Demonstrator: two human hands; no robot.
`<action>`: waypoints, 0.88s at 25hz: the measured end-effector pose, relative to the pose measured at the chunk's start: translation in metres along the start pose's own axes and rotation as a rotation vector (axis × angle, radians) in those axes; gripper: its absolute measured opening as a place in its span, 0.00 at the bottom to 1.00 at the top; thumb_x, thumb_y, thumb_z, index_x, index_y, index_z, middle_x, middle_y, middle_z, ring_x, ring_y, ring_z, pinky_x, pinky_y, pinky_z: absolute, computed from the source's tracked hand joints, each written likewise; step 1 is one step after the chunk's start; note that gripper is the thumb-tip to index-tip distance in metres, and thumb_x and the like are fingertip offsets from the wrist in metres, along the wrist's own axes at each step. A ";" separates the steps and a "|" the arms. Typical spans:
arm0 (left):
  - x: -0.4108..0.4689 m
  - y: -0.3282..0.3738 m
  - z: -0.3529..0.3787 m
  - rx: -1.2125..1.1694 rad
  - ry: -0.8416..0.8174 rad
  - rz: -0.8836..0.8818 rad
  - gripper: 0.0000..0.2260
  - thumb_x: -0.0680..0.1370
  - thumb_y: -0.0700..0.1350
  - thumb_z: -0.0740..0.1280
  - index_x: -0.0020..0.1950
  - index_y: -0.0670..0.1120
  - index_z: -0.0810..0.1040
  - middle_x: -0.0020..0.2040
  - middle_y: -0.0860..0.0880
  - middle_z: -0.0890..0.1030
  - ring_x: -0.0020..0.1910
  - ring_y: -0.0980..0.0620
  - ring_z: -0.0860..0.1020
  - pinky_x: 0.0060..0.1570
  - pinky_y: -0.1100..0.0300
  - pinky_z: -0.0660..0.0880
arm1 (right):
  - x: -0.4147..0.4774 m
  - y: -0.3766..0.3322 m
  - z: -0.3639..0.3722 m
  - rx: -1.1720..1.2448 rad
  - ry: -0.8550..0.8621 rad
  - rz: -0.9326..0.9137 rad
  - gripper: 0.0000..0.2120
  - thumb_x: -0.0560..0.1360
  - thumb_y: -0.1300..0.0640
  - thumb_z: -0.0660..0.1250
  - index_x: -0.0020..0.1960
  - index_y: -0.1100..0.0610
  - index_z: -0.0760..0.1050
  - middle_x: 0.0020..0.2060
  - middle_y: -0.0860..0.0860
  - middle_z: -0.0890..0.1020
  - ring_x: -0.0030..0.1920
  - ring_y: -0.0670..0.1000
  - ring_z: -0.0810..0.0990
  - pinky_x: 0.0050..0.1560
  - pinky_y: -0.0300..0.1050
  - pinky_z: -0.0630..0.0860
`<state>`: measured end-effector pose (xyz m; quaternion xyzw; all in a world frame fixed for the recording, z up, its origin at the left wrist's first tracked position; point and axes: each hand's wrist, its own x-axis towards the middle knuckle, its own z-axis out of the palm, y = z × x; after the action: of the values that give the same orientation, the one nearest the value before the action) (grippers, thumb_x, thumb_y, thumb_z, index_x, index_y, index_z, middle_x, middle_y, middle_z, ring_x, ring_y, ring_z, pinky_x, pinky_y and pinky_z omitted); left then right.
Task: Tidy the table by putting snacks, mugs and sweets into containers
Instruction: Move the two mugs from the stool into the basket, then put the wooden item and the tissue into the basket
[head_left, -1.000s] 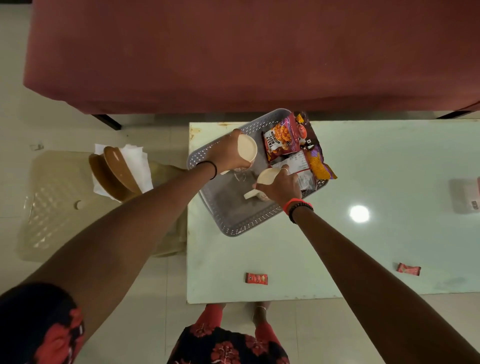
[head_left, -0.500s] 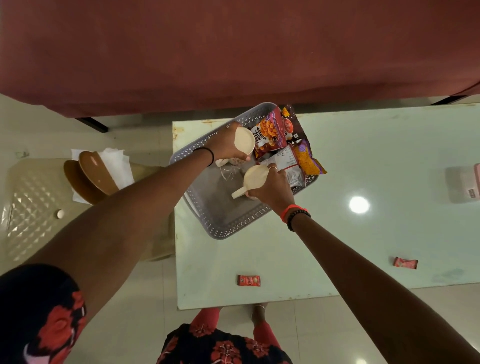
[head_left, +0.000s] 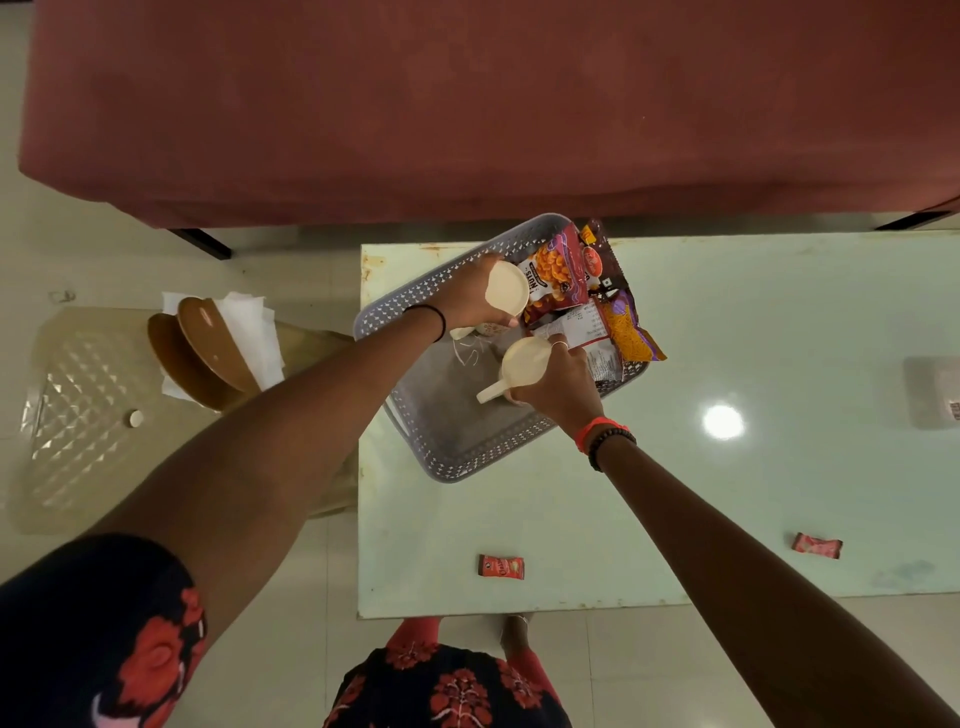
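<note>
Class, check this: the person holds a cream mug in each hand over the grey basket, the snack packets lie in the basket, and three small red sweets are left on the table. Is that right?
Not quite: the head view shows two sweets left on the table, one near the front edge and another to the right. The rest holds: the left hand and right hand each hold a mug over the basket with the snack packets.

Two cream mugs (head_left: 508, 289) (head_left: 525, 362) sit gripped over the grey basket (head_left: 457, 441), snack packets (head_left: 558, 270) crammed along its far side. Two red sweets (head_left: 501, 566) (head_left: 816, 545) lie loose on the desk (head_left: 753, 322).
</note>
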<state>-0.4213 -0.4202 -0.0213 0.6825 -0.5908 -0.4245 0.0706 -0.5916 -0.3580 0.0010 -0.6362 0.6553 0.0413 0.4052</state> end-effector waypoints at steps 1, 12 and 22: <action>-0.002 0.001 0.000 -0.002 -0.013 -0.012 0.46 0.66 0.50 0.76 0.76 0.45 0.52 0.74 0.42 0.62 0.72 0.42 0.63 0.68 0.48 0.65 | -0.001 -0.001 -0.001 -0.007 -0.008 0.005 0.43 0.63 0.53 0.79 0.71 0.61 0.60 0.64 0.63 0.70 0.64 0.64 0.73 0.62 0.58 0.74; -0.124 -0.055 -0.049 -0.404 0.782 -0.027 0.14 0.79 0.43 0.61 0.63 0.41 0.72 0.61 0.44 0.76 0.58 0.53 0.76 0.60 0.62 0.73 | -0.018 -0.045 -0.016 -0.038 0.216 -0.066 0.21 0.76 0.53 0.65 0.63 0.65 0.68 0.61 0.62 0.73 0.62 0.62 0.73 0.59 0.57 0.75; -0.224 -0.192 -0.079 -0.503 0.983 -0.586 0.15 0.77 0.40 0.62 0.63 0.38 0.70 0.64 0.38 0.70 0.60 0.40 0.73 0.58 0.52 0.73 | -0.028 -0.201 0.100 0.141 -0.137 -0.281 0.09 0.77 0.56 0.64 0.42 0.59 0.68 0.40 0.53 0.74 0.42 0.51 0.72 0.40 0.39 0.64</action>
<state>-0.2125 -0.2024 0.0252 0.8942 -0.1594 -0.1889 0.3733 -0.3738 -0.3167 0.0431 -0.6871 0.5320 -0.0184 0.4944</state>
